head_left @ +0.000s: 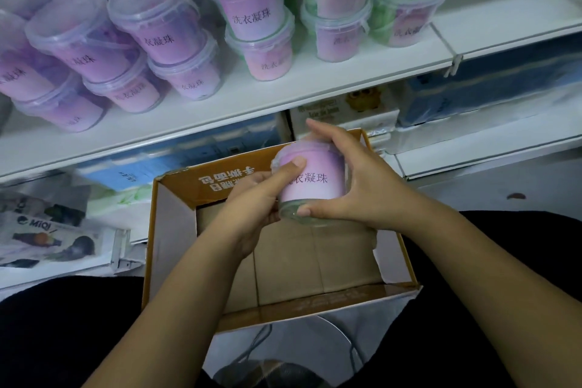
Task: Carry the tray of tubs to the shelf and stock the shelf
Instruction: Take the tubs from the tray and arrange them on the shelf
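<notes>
Pink-labelled tub [315,179] tilted, base seemingly toward camera — above the cardboard tray [171,230]

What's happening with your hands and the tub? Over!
One pink-labelled tub, gripped by left hand and right hand, over the cardboard tray. No other tubs visible in tray. Bare space on shelf at right; nothing in the way.

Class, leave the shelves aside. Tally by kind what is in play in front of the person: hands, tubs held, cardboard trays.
Hands: 2, the left hand and the right hand
Held tub: 1
Open cardboard tray: 1
Total: 4
</notes>
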A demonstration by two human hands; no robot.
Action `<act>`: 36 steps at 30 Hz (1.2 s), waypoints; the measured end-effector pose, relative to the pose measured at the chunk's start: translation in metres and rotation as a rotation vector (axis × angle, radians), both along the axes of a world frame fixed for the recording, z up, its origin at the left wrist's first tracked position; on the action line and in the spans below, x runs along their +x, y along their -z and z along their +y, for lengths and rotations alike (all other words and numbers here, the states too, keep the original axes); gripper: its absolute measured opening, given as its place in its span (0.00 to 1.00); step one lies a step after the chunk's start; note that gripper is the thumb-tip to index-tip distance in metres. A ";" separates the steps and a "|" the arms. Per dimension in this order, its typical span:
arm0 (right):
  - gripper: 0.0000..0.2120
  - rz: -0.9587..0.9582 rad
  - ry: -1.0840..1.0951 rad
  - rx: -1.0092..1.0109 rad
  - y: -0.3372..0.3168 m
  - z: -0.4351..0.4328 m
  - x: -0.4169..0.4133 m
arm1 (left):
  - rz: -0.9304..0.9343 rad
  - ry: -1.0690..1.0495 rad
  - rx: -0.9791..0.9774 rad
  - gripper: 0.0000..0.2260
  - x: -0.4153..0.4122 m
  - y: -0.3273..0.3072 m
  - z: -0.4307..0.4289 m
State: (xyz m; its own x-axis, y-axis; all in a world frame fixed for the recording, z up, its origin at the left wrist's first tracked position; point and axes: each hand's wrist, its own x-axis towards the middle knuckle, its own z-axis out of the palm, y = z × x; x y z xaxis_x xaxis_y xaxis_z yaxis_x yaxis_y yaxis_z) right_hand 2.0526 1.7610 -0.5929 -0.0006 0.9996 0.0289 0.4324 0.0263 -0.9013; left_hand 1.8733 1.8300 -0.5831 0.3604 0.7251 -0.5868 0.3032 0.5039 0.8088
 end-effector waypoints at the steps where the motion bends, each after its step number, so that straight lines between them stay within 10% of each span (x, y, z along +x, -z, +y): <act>1: 0.53 0.014 0.007 0.014 -0.002 -0.001 0.003 | -0.019 -0.016 0.013 0.25 0.004 -0.003 -0.001; 9: 0.40 0.345 0.486 -0.117 -0.017 -0.004 0.044 | -0.206 -0.102 0.110 0.37 0.032 -0.019 0.016; 17: 0.37 0.532 0.480 -0.121 -0.010 0.005 0.061 | -0.204 0.070 0.188 0.31 0.088 -0.030 0.026; 26: 0.27 0.670 0.516 0.078 -0.019 0.010 0.100 | 0.194 0.345 0.583 0.47 0.122 -0.093 0.067; 36: 0.29 0.804 0.524 0.169 -0.025 0.032 0.125 | 0.233 0.882 0.360 0.24 0.188 -0.157 0.099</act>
